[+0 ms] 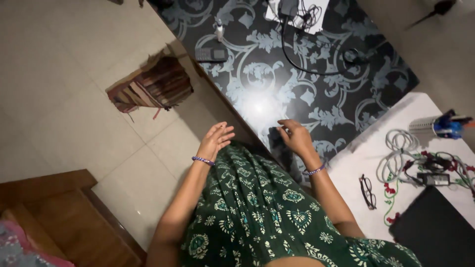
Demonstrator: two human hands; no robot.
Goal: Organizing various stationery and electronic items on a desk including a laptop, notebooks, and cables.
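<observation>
Two bare hands hang over the near edge of a glossy black table patterned with pale grey-blue leaf scrolls [277, 74]. The right hand [296, 136] rests its curled fingers on that tabletop close to the edge, the fingertips bent down and touching the surface, gripping nothing that can be made out. The left hand [215, 140] is off the table, in the air above the pale tiled floor [59, 84], fingers loosely spread and slightly bent, holding nothing. Each wrist carries a thin beaded purple bracelet [203, 160]. Between the arms falls a dark green garment printed with white and teal motifs [257, 207].

Farther up the table lie a small dark phone-like handset [211, 54], a little white bottle [219, 29] just beyond it, and a looping black cable [316, 59] running to a white box at the far edge. To the right, a white cloth-covered surface [366, 153] holds dark-framed spectacles [367, 191], a coil of grey cable [398, 151], a black power adapter [432, 178] and a flat black slab [435, 227]. On the floor to the left lies a striped brown woven mat [151, 86], and a wooden piece of furniture [64, 217] fills the lower left corner.
</observation>
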